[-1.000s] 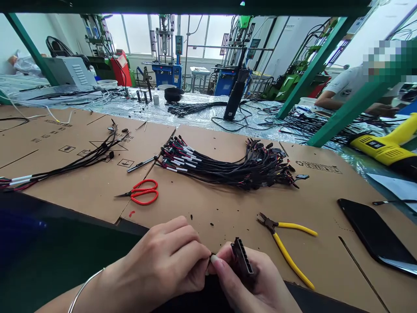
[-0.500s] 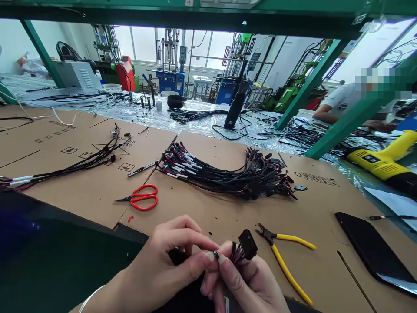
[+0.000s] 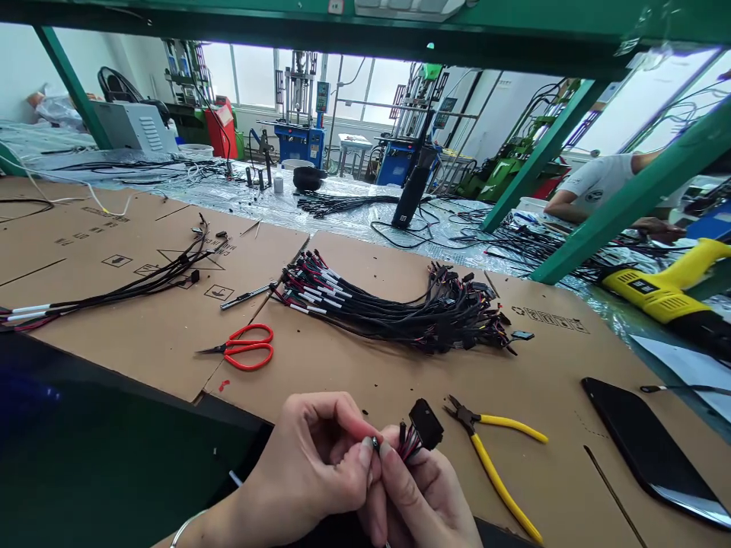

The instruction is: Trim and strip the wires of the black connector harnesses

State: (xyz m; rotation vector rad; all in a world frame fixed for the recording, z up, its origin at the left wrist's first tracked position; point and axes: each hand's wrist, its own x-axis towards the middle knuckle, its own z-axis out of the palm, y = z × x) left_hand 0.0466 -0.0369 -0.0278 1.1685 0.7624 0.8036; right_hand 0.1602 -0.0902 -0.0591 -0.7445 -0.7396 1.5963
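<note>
At the front edge of the cardboard, my right hand (image 3: 426,491) is closed around a wire harness. Its wide black connector (image 3: 426,424) sticks up past the fingers on thin dark and reddish wires (image 3: 409,447). My left hand (image 3: 323,457) pinches a small black piece (image 3: 375,441) between thumb and forefinger, against the tip of my right thumb. Whether that piece is part of the harness I cannot tell. Yellow-handled side cutters (image 3: 494,457) lie open just right of my hands. Red-handled scissors (image 3: 248,348) rest to the left.
Behind my hands lies a bundle of black wire harnesses (image 3: 377,308) with white labels. More harnesses (image 3: 114,295) lie at left, beside a pen (image 3: 245,295). At right are a black phone (image 3: 651,449) and a yellow heat gun (image 3: 668,289). A person (image 3: 605,186) sits beyond the green post (image 3: 542,160).
My left fingers have curled in more tightly at the small black piece. Both hands remain together, and the connector has shifted slightly left in view.
</note>
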